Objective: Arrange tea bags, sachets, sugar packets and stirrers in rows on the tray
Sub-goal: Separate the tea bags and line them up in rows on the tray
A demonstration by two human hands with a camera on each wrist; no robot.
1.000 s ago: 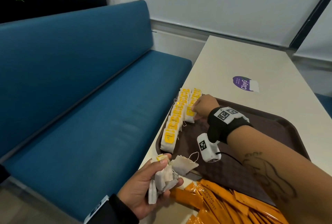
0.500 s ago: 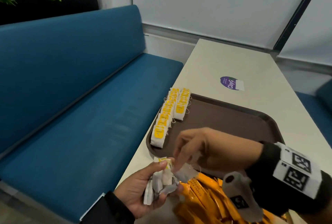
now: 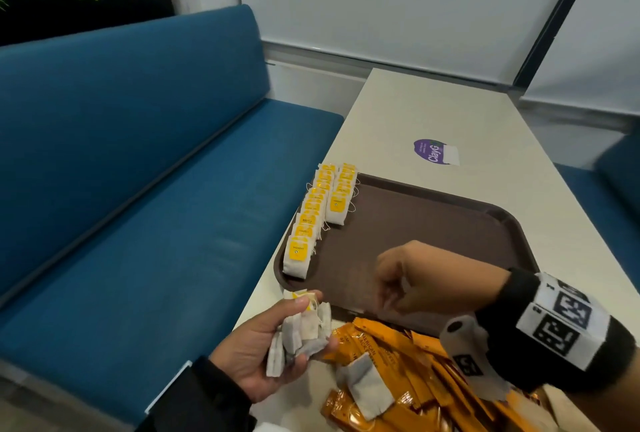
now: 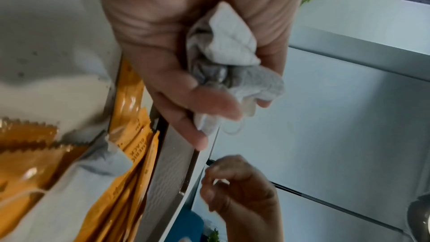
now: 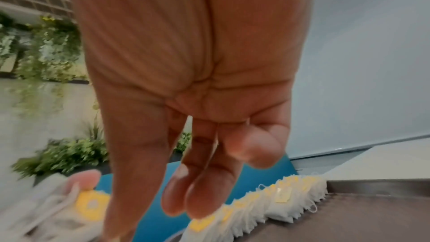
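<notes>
A brown tray (image 3: 433, 223) lies on the table. Two rows of yellow-tagged tea bags stand along its left edge, a long one (image 3: 308, 223) and a shorter one (image 3: 341, 199); both rows (image 5: 279, 207) show in the right wrist view too. My left hand (image 3: 317, 322) grips a crumpled bunch of tea bags (image 4: 230, 47) off the tray's near left corner. My right hand (image 3: 389, 293) hovers over the tray's near edge with fingers loosely curled and nothing seen between them (image 5: 158, 209). One loose tea bag (image 3: 367, 386) lies on a pile of orange sachets (image 3: 398, 355) in front of the tray.
A blue bench (image 3: 138, 189) runs along the table's left side. The white table (image 3: 450, 113) carries a purple sticker (image 3: 433, 151) beyond the tray. Another blue seat (image 3: 616, 175) is at the right.
My right hand left the short tea bag row, came to the left hand's bunch, then drew back to the right. The tea bag hanging from the bunch now lies on the sachets.
</notes>
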